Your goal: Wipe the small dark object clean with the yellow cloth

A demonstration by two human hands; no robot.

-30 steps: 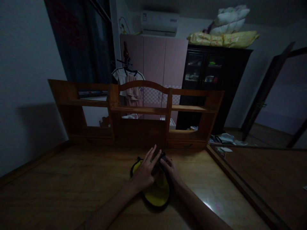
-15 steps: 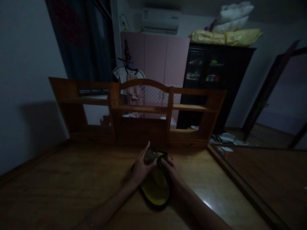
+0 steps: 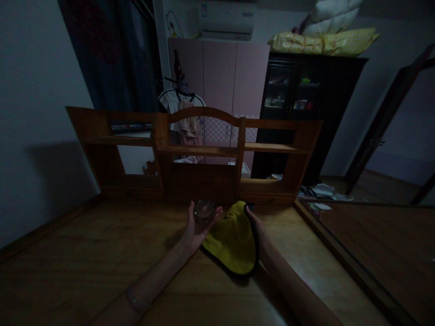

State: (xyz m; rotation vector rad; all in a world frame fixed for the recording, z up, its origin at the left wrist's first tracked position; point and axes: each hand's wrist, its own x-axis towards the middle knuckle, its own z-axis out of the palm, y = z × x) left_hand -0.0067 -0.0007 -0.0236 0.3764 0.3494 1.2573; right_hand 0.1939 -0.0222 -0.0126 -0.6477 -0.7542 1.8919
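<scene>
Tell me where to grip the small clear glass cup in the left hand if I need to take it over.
Probably grip the small clear glass cup across its round side wall, coming from above or the far side. The left hand cradles it from below and the near side, and the yellow cloth draped over the right hand crowds its right.

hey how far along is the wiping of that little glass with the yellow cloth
Midway, it seems. The left hand holds the small glass up, clear of the yellow cloth, which the right hand holds above the wooden desk. Too dim to judge cleanliness. Glass and cloth are not yet set down.
</scene>
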